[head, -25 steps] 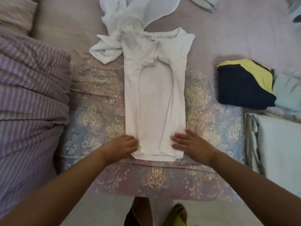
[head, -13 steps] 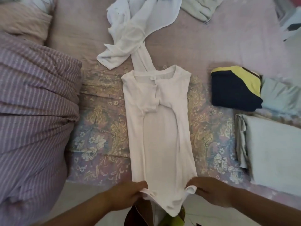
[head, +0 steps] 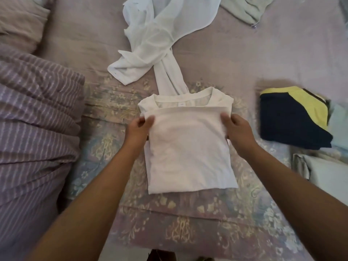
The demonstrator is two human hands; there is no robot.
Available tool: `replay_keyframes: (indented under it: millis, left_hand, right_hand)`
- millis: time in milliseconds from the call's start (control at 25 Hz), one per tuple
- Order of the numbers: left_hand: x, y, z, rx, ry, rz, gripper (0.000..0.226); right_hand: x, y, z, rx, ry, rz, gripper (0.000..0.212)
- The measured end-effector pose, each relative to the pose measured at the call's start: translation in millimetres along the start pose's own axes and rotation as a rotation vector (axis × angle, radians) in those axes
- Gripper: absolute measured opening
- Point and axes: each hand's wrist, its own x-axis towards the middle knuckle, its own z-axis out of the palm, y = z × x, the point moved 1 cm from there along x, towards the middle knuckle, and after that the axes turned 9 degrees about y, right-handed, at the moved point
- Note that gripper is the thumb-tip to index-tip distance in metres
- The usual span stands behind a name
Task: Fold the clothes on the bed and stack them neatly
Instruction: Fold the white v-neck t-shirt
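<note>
White cotton filled the middle of my frame: the white t-shirt (head: pixel 190 151) lay doubled over on the floral bedspread (head: pixel 188 219), its hem brought up just short of the collar. My left hand (head: pixel 138 129) pinched the hem's left corner and my right hand (head: pixel 236 129) pinched its right corner. A loose white shirt (head: pixel 150 44) sprawled at upper centre; a folded navy and yellow garment (head: pixel 290 123) sat at right.

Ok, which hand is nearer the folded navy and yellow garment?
Right. The right hand pinches the white shirt's right edge, beside the navy and yellow garment; the left hand holds the far edge.
</note>
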Motion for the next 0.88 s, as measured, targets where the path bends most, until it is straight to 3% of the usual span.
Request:
replay_keyframes:
  millis: [120,200,440,600,720,880]
  left_hand:
    - [16.3,-12.0,17.7,0.16,0.124,-0.01,0.039]
    - [11.9,-15.5,23.5,0.172,0.158,0.032,0.033]
    - [20.6,6.0,30.4,0.092,0.308,0.192,0.024]
    - [47.6,2.7,42.3,0.24,0.314,0.111,0.034]
    - [62.2,3.4,40.1,0.096,0.307,0.015,0.045]
    - [59.1,3.8,28.7,0.095,0.182,0.021,0.025]
  right_hand:
    - [21.5,7.4,24.3,-0.11,0.063,0.111,0.046]
    - [23.0,9.0,32.0,-0.154,0.113,0.141,0.039]
    - [27.5,-14.6,43.1,-0.052,0.285,-0.004,0.019]
    - [62.7,-11.1,53.4,-0.209,0.254,0.115,0.025]
    - [81.3,-9.2,49.3,-0.15,0.25,0.178,0.043]
    - [79.1,-14.9,40.3,-0.149,0.005,0.147,0.047]
